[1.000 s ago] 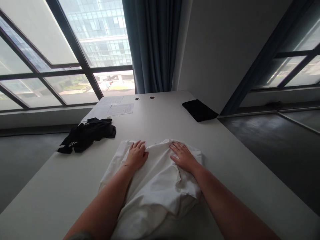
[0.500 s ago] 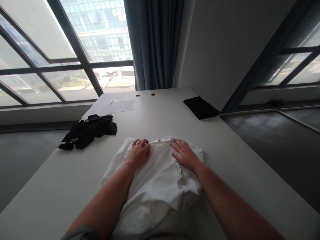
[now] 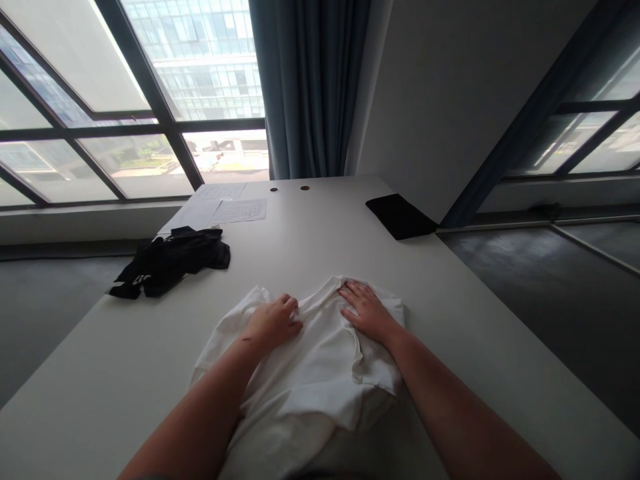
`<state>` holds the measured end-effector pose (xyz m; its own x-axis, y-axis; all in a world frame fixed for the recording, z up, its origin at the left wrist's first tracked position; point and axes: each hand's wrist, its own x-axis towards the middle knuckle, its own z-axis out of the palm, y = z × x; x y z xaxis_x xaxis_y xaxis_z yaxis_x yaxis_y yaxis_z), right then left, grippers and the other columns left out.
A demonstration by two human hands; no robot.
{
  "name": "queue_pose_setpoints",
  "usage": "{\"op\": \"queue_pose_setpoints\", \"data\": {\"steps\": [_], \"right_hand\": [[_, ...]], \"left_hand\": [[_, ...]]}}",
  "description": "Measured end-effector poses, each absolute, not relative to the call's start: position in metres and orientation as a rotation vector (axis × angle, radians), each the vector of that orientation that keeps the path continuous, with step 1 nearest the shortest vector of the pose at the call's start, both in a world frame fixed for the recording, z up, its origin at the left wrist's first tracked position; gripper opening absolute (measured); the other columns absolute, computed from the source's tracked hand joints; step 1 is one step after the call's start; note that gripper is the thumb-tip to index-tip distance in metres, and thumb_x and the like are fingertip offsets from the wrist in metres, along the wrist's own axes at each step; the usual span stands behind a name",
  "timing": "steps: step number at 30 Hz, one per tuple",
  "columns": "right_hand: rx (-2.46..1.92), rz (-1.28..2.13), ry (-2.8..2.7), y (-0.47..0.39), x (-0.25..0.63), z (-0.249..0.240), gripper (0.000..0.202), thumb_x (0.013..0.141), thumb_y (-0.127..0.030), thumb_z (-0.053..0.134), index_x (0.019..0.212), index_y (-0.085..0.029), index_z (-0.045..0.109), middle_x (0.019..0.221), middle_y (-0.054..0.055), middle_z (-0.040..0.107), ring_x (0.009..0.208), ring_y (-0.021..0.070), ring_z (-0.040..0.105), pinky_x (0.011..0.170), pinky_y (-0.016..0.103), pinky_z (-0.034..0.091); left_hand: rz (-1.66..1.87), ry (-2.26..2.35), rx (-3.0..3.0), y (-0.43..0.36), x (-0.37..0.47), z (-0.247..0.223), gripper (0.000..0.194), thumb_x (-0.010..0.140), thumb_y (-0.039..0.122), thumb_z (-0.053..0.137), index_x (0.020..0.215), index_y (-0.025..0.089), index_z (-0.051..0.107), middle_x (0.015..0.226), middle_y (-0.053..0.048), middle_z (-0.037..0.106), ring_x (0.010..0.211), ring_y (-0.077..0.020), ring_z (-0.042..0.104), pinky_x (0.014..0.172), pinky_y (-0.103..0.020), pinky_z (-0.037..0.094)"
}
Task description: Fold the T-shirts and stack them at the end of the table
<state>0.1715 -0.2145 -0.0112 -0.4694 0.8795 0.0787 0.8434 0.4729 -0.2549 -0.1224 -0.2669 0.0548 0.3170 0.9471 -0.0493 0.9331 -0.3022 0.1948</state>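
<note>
A rumpled white T-shirt [image 3: 315,373] lies on the table in front of me, its near end reaching the bottom edge of the view. My left hand [image 3: 277,321] is closed on its cloth at the far left part of the neckline, with fingers curled and thumb drawn in. Flat on the shirt's far right part rests my right hand [image 3: 367,308], fingers spread and holding nothing. A loose hemmed edge curls up just below the right palm.
On the white table [image 3: 310,247] a black crumpled garment [image 3: 183,257] lies at the left edge, with paper sheets [image 3: 237,210] behind it. A flat black folded item [image 3: 401,217] is at the far right. Beyond stand a blue curtain [image 3: 310,93] and windows.
My left hand has drawn toward me with the shirt's neckline, and the collar tag is no longer visible. The right hand stays nearly where it was. The view has shifted slightly.
</note>
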Motion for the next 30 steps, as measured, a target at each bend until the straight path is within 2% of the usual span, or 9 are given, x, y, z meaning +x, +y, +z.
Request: {"op": "queue_pose_setpoints", "data": {"steps": [3, 7, 9, 11, 16, 21, 27, 30], "right_hand": [[-1.487, 0.270, -2.528, -0.215, 0.171, -0.009, 0.058, 0.100, -0.043, 0.048, 0.152, -0.018, 0.054, 0.162, 0.015, 0.042, 0.150, 0.0327, 0.035, 0.125, 0.052, 0.022], [-1.501, 0.288, -2.535, -0.215, 0.171, -0.007, 0.058, 0.100, -0.043, 0.049, 0.151, -0.018, 0.054, 0.163, 0.015, 0.041, 0.152, 0.0326, 0.033, 0.125, 0.053, 0.021], [-1.503, 0.302, -2.536, -0.215, 0.171, -0.006, 0.058, 0.099, -0.043, 0.049, 0.152, -0.018, 0.054, 0.163, 0.015, 0.041, 0.152, 0.0322, 0.033, 0.125, 0.053, 0.021], [-1.499, 0.316, -2.539, -0.215, 0.171, -0.005, 0.058, 0.100, -0.042, 0.049, 0.152, -0.018, 0.053, 0.163, 0.016, 0.041, 0.152, 0.0321, 0.033, 0.126, 0.052, 0.021], [-1.503, 0.346, -2.539, -0.216, 0.171, -0.002, 0.058, 0.100, -0.042, 0.050, 0.153, -0.017, 0.053, 0.164, 0.016, 0.039, 0.153, 0.0323, 0.031, 0.126, 0.052, 0.018], [-1.494, 0.359, -2.517, -0.215, 0.171, -0.005, 0.058, 0.099, -0.043, 0.051, 0.152, -0.018, 0.054, 0.164, 0.015, 0.039, 0.152, 0.0321, 0.032, 0.126, 0.052, 0.018], [-1.448, 0.354, -2.509, -0.213, 0.173, -0.009, 0.058, 0.098, -0.044, 0.051, 0.151, -0.020, 0.055, 0.164, 0.014, 0.040, 0.151, 0.0330, 0.033, 0.125, 0.054, 0.020], [-1.438, 0.355, -2.507, -0.213, 0.173, -0.010, 0.057, 0.098, -0.043, 0.051, 0.151, -0.021, 0.056, 0.164, 0.013, 0.040, 0.151, 0.0330, 0.034, 0.125, 0.054, 0.021]], "left_hand": [[0.083, 1.752, 2.443, -0.270, -0.122, 0.059, 0.014, 0.085, 0.029, 0.064, 0.098, 0.027, 0.069, 0.115, -0.006, 0.070, 0.090, -0.0252, 0.070, 0.075, -0.036, 0.051], [0.167, 1.732, 2.578, -0.267, -0.122, 0.061, 0.010, 0.082, 0.018, 0.062, 0.084, 0.023, 0.070, 0.111, -0.009, 0.073, 0.105, -0.0286, 0.066, 0.090, -0.040, 0.049], [0.156, 1.740, 2.583, -0.266, -0.122, 0.061, 0.007, 0.082, 0.020, 0.063, 0.081, 0.022, 0.070, 0.098, -0.009, 0.075, 0.100, -0.0284, 0.067, 0.099, -0.043, 0.046], [0.101, 1.752, 2.554, -0.266, -0.120, 0.061, 0.007, 0.083, 0.021, 0.062, 0.079, 0.023, 0.068, 0.087, -0.008, 0.074, 0.091, -0.0266, 0.069, 0.099, -0.042, 0.046], [0.213, 1.799, 2.548, -0.268, -0.118, 0.067, 0.004, 0.088, 0.024, 0.060, 0.084, 0.024, 0.061, 0.094, -0.006, 0.070, 0.087, -0.0235, 0.067, 0.088, -0.036, 0.048], [0.546, 1.759, 2.600, -0.271, -0.123, 0.077, 0.023, 0.101, 0.039, 0.052, 0.085, 0.023, 0.056, 0.088, -0.003, 0.064, 0.081, -0.0203, 0.063, 0.095, -0.039, 0.047], [0.698, 1.935, 2.627, -0.268, -0.131, 0.075, 0.014, 0.099, 0.024, 0.050, 0.092, 0.023, 0.062, 0.099, -0.005, 0.068, 0.089, -0.0209, 0.065, 0.109, -0.046, 0.039], [0.692, 2.059, 2.589, -0.262, -0.136, 0.066, 0.018, 0.096, 0.020, 0.053, 0.106, 0.024, 0.068, 0.113, -0.009, 0.069, 0.099, -0.0241, 0.066, 0.112, -0.050, 0.036]]}}
